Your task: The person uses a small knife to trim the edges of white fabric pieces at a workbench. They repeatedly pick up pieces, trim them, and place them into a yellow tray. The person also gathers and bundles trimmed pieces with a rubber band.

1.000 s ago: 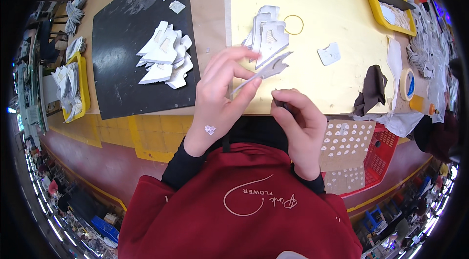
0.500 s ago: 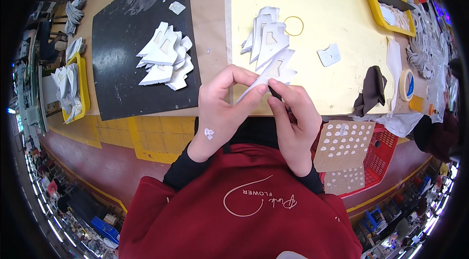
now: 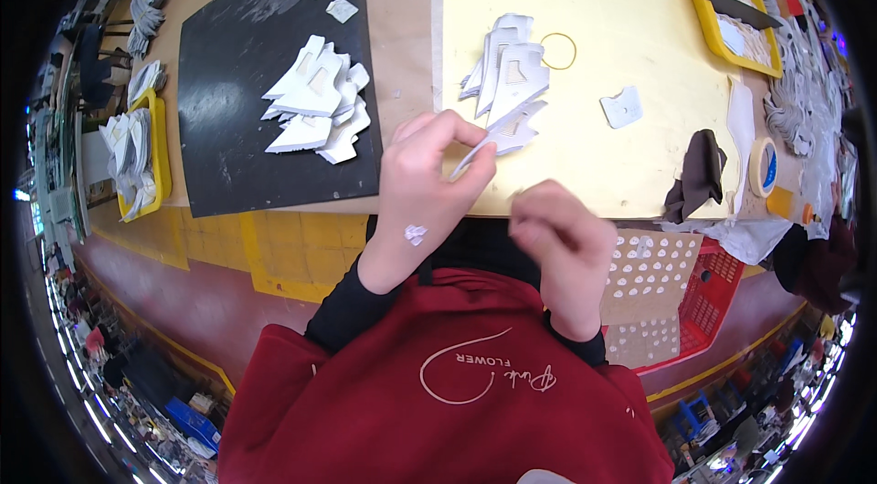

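My left hand point(image 3: 429, 169) pinches a white cut piece point(image 3: 519, 130) with an angular outline, tilted over the near edge of the yellow sheet point(image 3: 585, 164). Just beyond it lies a fanned stack of similar white pieces point(image 3: 512, 73) with mesh-like windows. My right hand point(image 3: 566, 233) is apart from the piece, in front of the table edge, its fingers curled in and blurred; what they hold is hidden. On the black board point(image 3: 228, 146) to the left rests another pile of white pieces point(image 3: 311, 87).
A rubber band point(image 3: 574, 50) and a small pale template point(image 3: 621, 107) lie on the yellow sheet. Right of them are a dark cloth point(image 3: 699, 175), a tape roll point(image 3: 762, 166) and a yellow tray point(image 3: 722, 50). Below the table edge stands a red crate point(image 3: 717, 292) with dotted cardboard point(image 3: 644, 274).
My right hand, with a small dark thing in its fingers before, has drawn away from the white piece toward the lower right. The left hand has turned the piece more edge-on.
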Motion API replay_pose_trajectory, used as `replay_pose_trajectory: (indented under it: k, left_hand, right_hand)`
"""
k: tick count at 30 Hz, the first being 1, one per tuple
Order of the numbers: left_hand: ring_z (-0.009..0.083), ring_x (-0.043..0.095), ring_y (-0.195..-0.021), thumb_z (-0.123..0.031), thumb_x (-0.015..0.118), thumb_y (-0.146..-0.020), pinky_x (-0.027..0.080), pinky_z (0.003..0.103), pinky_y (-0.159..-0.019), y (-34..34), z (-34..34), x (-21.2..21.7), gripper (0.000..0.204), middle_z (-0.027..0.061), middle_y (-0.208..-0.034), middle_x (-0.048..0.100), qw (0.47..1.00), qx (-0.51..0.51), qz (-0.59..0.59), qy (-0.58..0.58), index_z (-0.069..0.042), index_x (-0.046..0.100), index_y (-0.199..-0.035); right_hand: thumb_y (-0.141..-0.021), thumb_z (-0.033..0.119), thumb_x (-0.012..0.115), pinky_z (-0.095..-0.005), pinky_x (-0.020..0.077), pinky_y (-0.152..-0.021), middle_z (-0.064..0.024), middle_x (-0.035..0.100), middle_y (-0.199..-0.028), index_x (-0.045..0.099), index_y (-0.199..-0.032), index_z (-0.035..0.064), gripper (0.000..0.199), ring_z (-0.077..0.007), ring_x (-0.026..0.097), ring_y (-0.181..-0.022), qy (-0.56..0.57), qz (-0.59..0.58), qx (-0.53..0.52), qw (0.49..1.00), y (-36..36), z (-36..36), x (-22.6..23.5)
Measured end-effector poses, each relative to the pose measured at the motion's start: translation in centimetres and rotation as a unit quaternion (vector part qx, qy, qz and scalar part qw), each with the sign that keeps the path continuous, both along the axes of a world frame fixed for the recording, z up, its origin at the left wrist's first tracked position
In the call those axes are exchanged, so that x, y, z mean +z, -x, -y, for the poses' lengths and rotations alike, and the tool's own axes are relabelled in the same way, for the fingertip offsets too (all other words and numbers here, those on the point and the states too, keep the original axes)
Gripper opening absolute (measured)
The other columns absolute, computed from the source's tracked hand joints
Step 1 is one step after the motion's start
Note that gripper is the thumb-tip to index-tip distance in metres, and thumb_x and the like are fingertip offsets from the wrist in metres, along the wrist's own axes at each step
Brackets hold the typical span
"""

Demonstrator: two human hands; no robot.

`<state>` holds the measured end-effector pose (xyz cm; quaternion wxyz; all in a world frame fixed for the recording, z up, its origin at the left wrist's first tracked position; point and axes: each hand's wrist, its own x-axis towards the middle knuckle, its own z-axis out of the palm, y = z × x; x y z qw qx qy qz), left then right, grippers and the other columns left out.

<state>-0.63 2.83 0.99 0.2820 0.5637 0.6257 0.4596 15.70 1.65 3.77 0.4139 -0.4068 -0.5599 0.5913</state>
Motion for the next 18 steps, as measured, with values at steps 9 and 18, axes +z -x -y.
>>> replay_pose_trajectory:
  k: [9,18]
  left_hand:
    - [0.0273,0.062,-0.080,-0.010,0.071,-0.079,0.047,0.039,-0.074,2.2,-0.4,0.1,0.007,0.0078,-0.076,0.064,0.993,-0.024,-0.107,-0.042,-0.006,0.065,-0.080]
    - [0.0181,0.063,-0.098,-0.006,0.073,-0.083,0.046,0.030,-0.090,11.2,0.6,4.6,0.015,0.0106,-0.103,0.069,0.933,0.230,-0.277,-0.005,0.001,0.067,-0.095]
  right_hand:
    - [-0.079,0.003,0.070,-0.0331,0.0475,-0.056,-0.0059,0.059,-0.080,0.069,-0.121,0.0116,0.043,-0.0223,0.059,-0.061,-0.220,0.307,0.230,0.897,0.5,-0.5,2.2]
    - [-0.081,-0.002,0.066,-0.0291,0.0425,-0.058,-0.0100,0.057,-0.076,0.065,-0.121,0.0002,0.041,-0.0190,0.054,-0.063,-0.113,0.180,0.129,0.969,-2.1,-0.7,1.0]
